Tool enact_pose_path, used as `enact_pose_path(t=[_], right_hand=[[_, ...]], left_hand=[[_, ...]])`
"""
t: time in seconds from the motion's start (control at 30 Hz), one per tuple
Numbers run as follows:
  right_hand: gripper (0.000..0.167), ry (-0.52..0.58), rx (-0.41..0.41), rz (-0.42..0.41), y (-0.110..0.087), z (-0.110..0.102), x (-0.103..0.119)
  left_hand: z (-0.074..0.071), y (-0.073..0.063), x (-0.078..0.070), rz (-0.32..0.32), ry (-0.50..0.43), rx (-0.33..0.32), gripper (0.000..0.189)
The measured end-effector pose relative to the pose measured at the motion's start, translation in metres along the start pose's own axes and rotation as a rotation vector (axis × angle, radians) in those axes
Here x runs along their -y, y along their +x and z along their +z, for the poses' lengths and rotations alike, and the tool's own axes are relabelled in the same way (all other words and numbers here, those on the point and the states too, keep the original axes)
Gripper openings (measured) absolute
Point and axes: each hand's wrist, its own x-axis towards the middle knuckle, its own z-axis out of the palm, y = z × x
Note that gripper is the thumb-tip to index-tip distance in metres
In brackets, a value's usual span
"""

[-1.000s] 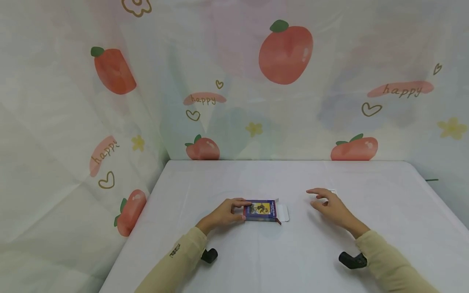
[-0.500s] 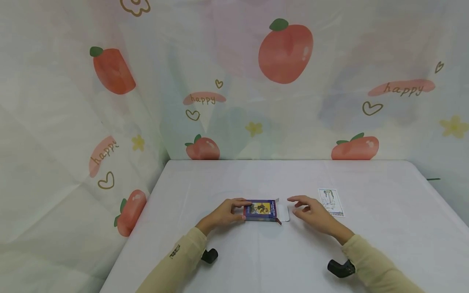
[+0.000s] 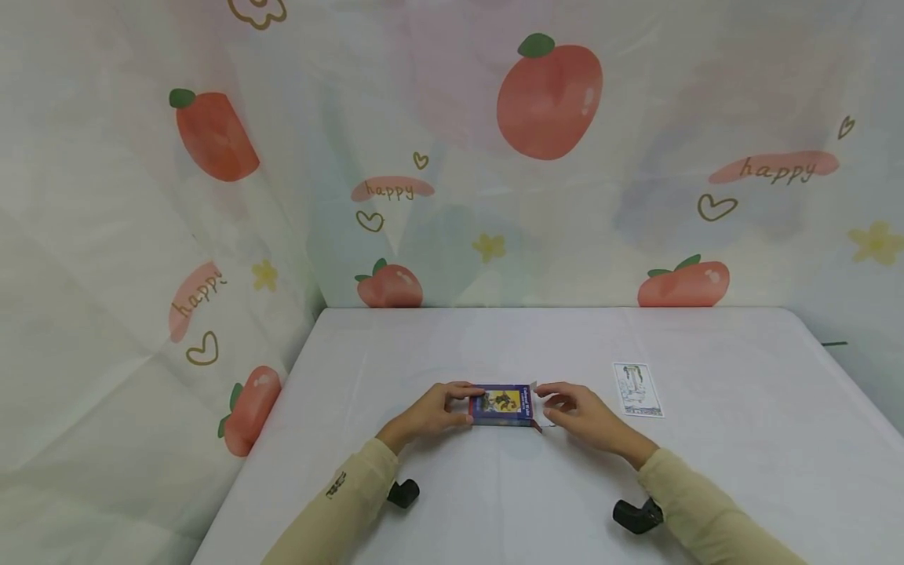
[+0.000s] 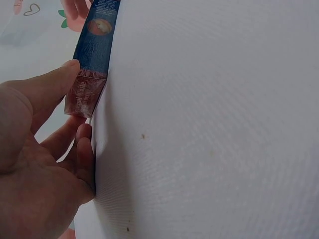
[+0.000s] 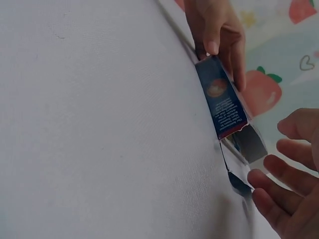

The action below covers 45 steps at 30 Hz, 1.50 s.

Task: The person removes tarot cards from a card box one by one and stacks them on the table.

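Note:
A blue card box (image 3: 501, 402) with a yellow picture lies flat on the table, its opened end to the right. My left hand (image 3: 427, 412) grips its closed left end, thumb and fingers on opposite sides, as the left wrist view also shows. Beside the opened end hovers my right hand (image 3: 589, 416), fingers loosely bent and nothing in them. The right wrist view shows the raised end flap (image 5: 254, 143) close to those fingers; whether they touch it I cannot tell. Part of the box's inside shows there, but its contents are unclear. A printed card (image 3: 638, 389) lies right of my right hand.
White cloth covers the table (image 3: 438, 345). A fruit-patterned curtain (image 3: 551, 204) stands along the back and left side. Black wrist-worn pieces stick out below my left sleeve (image 3: 346, 494) and right sleeve (image 3: 706, 502).
My right hand has moved left, away from the printed card, to the box's opened end, leaving the card in full view. My left hand and the box stay in place.

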Motion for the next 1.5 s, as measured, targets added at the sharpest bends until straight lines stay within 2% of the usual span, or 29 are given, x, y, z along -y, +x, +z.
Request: enact_pose_path(t=[0.27,0.47,0.8,1.5], right_hand=[[0.034,-0.026,0.028,0.058,0.005,0.003,-0.006],[0.035,-0.015,0.067,0.052,0.008,0.007,-0.013],[0.041,0.01,0.069,0.036,0.01,0.013,-0.027],[0.044,-0.049,0.056,0.041,0.011,0.017,-0.025]], left_hand=[[0.0,0.0,0.0,0.0,0.002,0.0,0.049],[0.0,0.0,0.0,-0.006,-0.008,0.0,0.049],[0.001,0.0,0.0,-0.026,0.014,-0.008,0.049],[0.001,-0.001,0.0,-0.028,-0.001,-0.013,0.049]])
